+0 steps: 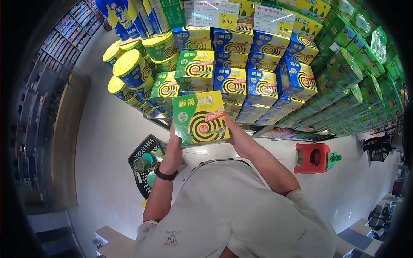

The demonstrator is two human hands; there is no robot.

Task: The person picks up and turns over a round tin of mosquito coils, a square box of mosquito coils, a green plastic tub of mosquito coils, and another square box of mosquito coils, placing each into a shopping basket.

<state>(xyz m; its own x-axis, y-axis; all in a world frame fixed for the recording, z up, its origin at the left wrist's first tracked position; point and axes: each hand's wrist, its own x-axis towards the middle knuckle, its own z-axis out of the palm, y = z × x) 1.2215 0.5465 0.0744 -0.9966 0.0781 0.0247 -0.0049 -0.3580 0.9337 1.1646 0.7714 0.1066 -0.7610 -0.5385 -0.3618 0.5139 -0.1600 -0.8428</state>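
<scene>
A green and yellow box of mosquito coils (201,118), printed with a black spiral, is held up in front of my chest. My left hand (173,150) grips its left side, and a dark band circles that wrist. On the opposite side my right hand (237,138) presses against the box, its fingers mostly hidden behind it. Just beyond stands a stack of similar boxes, among them another green and yellow box (195,66) and several blue and yellow boxes (261,86). Round tubs with yellow lids (131,69) are piled to the left of these.
Price signs (273,20) stand above the stack. On the floor, a black shopping basket (138,165) with containers sits by my left arm. A red stool (306,158) with a green bottle beside it is at right. Green packaged goods (344,94) line the right side.
</scene>
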